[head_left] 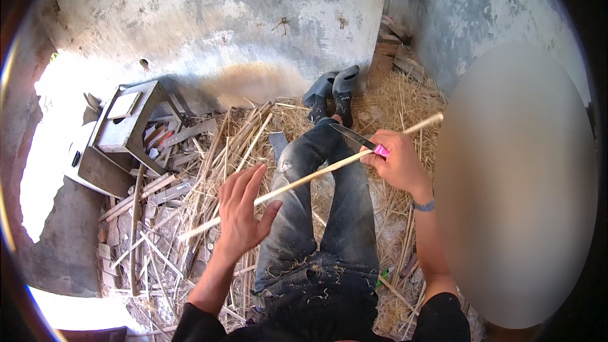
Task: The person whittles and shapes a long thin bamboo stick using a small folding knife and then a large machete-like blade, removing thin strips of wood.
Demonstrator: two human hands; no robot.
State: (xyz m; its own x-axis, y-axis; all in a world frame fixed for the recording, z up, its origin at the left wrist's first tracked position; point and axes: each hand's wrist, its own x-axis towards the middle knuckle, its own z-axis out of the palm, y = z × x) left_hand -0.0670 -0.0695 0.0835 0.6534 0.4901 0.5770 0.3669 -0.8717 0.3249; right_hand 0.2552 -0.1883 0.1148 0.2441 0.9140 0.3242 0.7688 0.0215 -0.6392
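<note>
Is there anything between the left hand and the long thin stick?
No. The left hand lies open right against the long pale wooden stick, with nothing between them. The right hand holds the pink-handled knife farther along.

We see our own body from above. Our two bare forearms come out of black short sleeves (443, 316) at the lower edge. On our right wrist sits a grey-blue wristband (424, 205). Our legs are in dark, faded jeans (329, 215), dusted with pale shavings across the lap. On our feet we wear dark socks and grey slip-on sandals (332, 85).
</note>
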